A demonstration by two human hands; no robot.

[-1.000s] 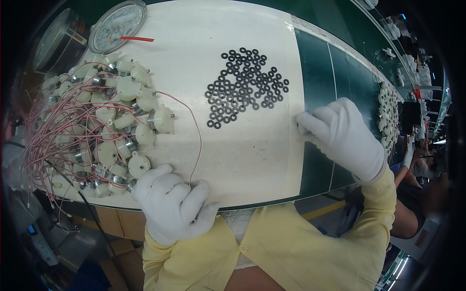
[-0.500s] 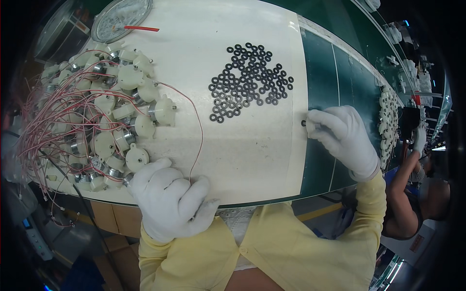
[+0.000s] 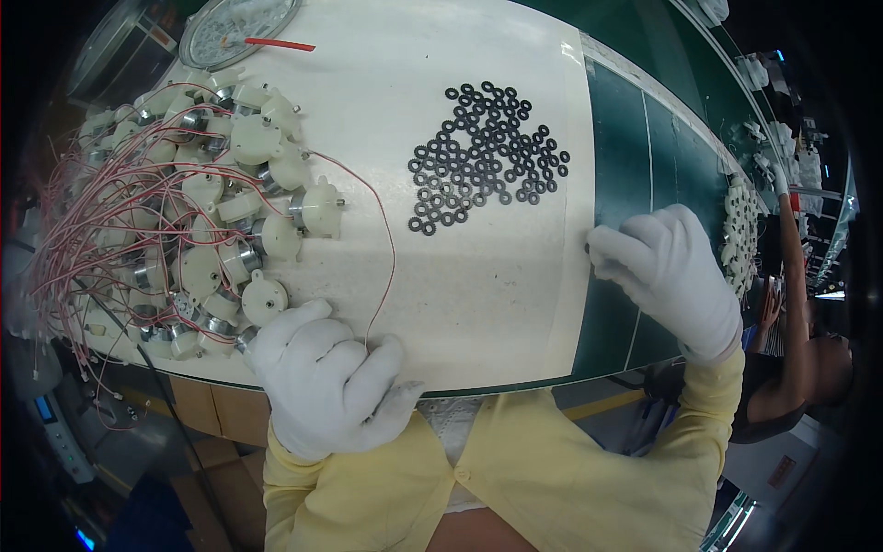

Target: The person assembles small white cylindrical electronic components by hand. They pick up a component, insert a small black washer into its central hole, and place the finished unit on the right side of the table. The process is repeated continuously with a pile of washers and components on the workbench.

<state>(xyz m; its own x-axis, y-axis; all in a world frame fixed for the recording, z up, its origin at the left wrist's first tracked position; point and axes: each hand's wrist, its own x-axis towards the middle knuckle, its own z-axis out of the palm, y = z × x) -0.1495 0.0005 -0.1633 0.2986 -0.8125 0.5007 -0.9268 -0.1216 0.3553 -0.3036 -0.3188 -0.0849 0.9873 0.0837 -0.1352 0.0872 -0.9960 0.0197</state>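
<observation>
My right hand [image 3: 664, 276], in a white glove, is over the dark green strip at the right of the table. Its thumb and fingers pinch a small black ring [image 3: 588, 247], mostly hidden by the fingertips. My left hand [image 3: 336, 382], also gloved, rests at the table's near edge with its fingers curled. A thin red wire [image 3: 393, 248] arcs down from the pile of gear motors [image 3: 198, 267] and disappears behind the left fingers. Whatever lies inside that hand is hidden. Many loose black rings [image 3: 487, 152] lie spread on the white sheet beyond my hands.
A round clear-lidded container [image 3: 237, 32] stands at the far left, with a red strip [image 3: 280, 43] by it. Pale parts [image 3: 739, 230] line the far right edge. Beyond them, a co-worker's arm [image 3: 791, 267] reaches forward. Cardboard boxes [image 3: 216, 409] stand below the table's left side.
The view has shifted slightly. My right hand has come a little nearer to me, and less of the black ring shows. The co-worker's arm now stretches farther away. My left hand stays in place.
</observation>
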